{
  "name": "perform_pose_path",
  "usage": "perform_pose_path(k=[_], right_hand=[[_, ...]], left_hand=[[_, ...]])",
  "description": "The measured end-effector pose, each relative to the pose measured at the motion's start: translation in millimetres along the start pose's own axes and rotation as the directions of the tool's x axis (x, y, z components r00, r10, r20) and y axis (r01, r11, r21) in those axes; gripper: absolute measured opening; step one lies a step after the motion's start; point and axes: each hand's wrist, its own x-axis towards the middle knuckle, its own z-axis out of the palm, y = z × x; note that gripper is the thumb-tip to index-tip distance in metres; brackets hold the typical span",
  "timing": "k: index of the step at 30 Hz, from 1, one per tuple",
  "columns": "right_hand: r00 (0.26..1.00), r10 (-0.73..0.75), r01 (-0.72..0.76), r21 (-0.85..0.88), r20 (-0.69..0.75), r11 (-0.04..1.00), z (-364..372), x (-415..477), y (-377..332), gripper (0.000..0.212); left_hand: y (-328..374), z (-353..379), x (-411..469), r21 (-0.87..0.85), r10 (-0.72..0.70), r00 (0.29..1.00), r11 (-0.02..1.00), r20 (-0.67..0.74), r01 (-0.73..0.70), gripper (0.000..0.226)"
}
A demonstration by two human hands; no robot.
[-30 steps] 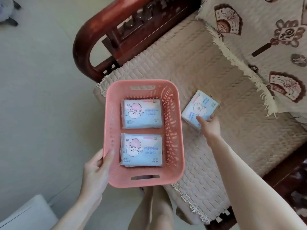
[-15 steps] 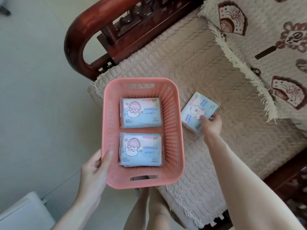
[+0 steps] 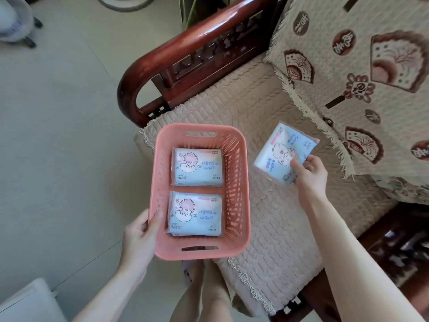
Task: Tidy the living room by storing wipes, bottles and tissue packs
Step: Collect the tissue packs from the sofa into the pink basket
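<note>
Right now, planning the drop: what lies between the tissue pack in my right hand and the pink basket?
Head view: only bare quilted cushion lies between the right hand's tissue pack and the pink basket.

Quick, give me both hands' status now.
Left hand: grips the pink basket by its near-left rim.
Right hand: holds a tissue pack beside the basket.

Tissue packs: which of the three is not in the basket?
The held pack, gripped by the right hand beside the basket. The far pack and near pack lie flat inside it.
</note>
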Motion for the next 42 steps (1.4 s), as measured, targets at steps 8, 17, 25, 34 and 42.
perform_pose_path(k=[8, 17, 25, 34, 42], right_hand=[[0.98, -0.039, 0.043, -0.012, 0.194, 0.999, -6.9, -66.1, -53.5, 0.01], [0.949, 0.02, -0.018, -0.008, 0.315, 1.0, 49.3, -145.8, -46.9, 0.01], [0.988, 0.038, 0.012, -0.313, 0.153, 0.95, 99.6, -163.4, -0.4, 0.005], [0.941, 0.328, -0.335, -0.103, -0.081, 0.936, 136.1, -154.9, 33.4, 0.014], [0.836, 0.544, -0.514, 0.242, -0.074, 0.823, 152.3, -153.9, 46.0, 0.017]], left_hand=[[-1.4, -18.5, -21.2, 0.045, 0.013, 1.0, 0.999, -0.001, -0.013, 0.025], [2.1, -17.7, -38.0, 0.022, 0.014, 1.0, 1.0, -0.007, -0.014, 0.017], [-1.2, -14.1, -42.6, -0.002, 0.059, 0.998, 0.998, 0.0, -0.059, 0.022], [-5.9, -11.7, -44.8, -0.022, 0.014, 1.0, 1.0, 0.008, -0.014, 0.023], [-10.9, -14.4, -35.7, -0.029, -0.004, 1.0, 1.0, 0.021, 0.004, 0.019]])
